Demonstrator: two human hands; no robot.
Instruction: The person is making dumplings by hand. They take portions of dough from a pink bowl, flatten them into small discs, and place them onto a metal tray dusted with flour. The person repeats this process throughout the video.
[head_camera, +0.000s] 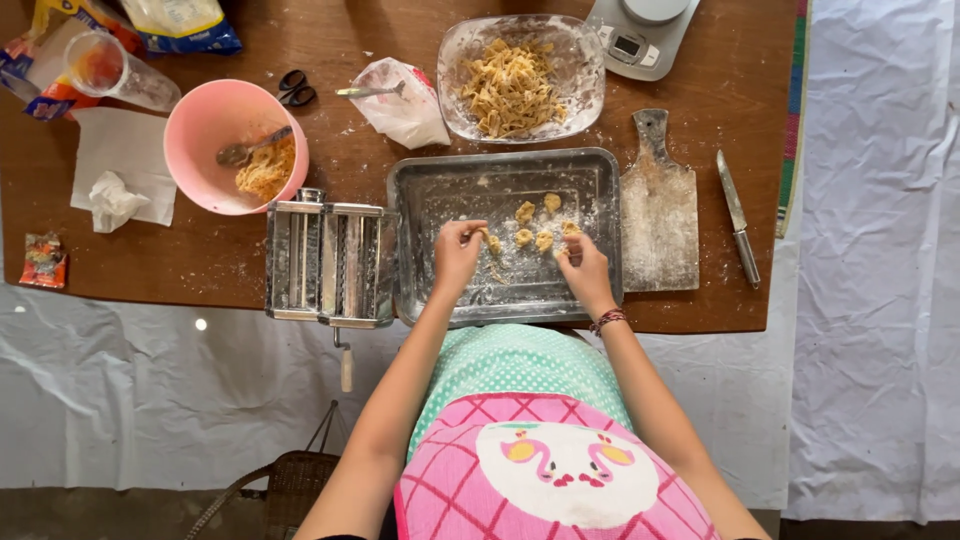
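Small yellow lumps of dough (534, 224) lie scattered on the floured floor of a rectangular metal baking tray (440, 190) at the near edge of a brown wooden worktop (220, 260), where a person in a pink and green apron works them with both hands. The left hand (457, 252) is closed in a pinch on one lump at its fingertips, and the right hand (583, 265), a beaded band at its wrist, pinches another lump just beside the rest. Touching the tray's left side stands a steel hand-cranked pasta machine (325, 262), its handle hanging over the worktop's edge. On the tray's right lies a flour-dusted wooden cutting board (660, 215), with a metal knife (738, 218) near it. Beyond the tray sits a clear glass dish of cut yellow noodles (518, 80), a grey kitchen scale (640, 30) beside it and a crumpled clear plastic bag (405, 105) to its left. Farther left, a round pink plastic bowl (215, 125) holds more dough and a spoon (245, 150), with black scissors (295, 88) close by.
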